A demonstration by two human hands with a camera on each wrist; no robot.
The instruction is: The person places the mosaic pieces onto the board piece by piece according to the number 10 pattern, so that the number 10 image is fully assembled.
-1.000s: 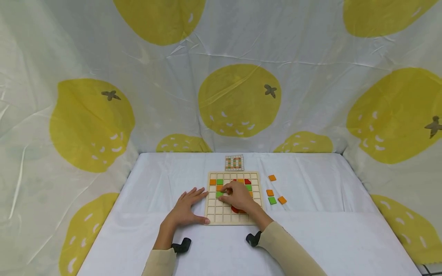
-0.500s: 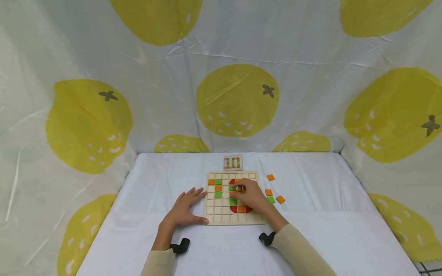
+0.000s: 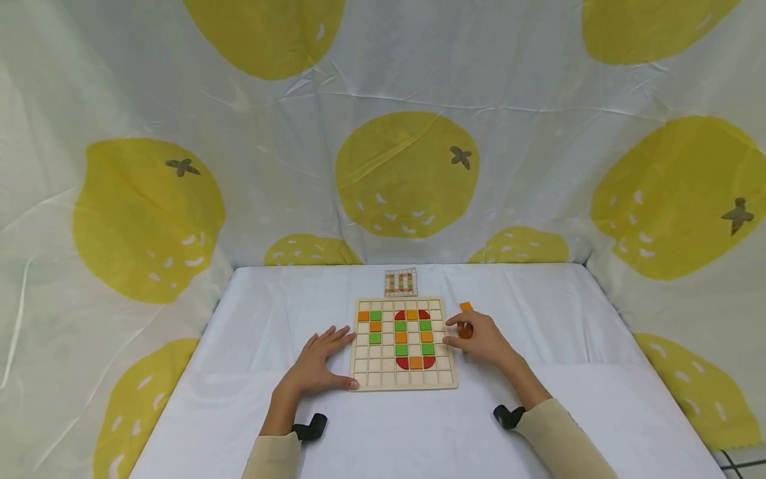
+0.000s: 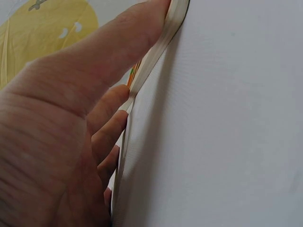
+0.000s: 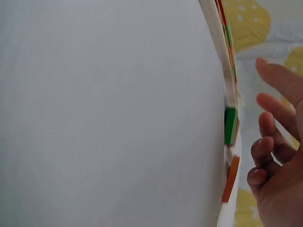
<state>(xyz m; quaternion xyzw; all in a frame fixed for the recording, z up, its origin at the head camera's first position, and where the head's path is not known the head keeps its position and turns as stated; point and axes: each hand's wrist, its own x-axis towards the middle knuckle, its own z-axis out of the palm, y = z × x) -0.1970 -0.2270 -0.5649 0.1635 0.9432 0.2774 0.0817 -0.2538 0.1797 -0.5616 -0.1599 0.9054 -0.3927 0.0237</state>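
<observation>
A square wooden grid board (image 3: 383,378) lies flat on the table. Coloured tiles fill some cells: a ring of red corner pieces (image 3: 401,363), green and orange tiles, and a shorter group with a green tile (image 3: 375,338) to its left. My left hand (image 3: 317,366) spreads its fingers along the board's left edge, thumb at the near left corner. Just off the board's right edge, my right hand (image 3: 487,340) hovers with loosely bent fingers and nothing between them. Loose tiles lie beneath it, including a green tile (image 5: 230,126) and an orange tile (image 5: 231,179).
A small pattern card (image 3: 401,283) lies behind the board. Another loose orange tile (image 3: 465,307) shows beyond my right hand. White cloth covers the table (image 3: 383,432), and a lemon-print curtain (image 3: 299,179) hangs around its back and sides.
My right hand has moved right, from above the green tile in the left group, across the ring, to the loose tiles beside the board. My left hand has stayed at the edge.
</observation>
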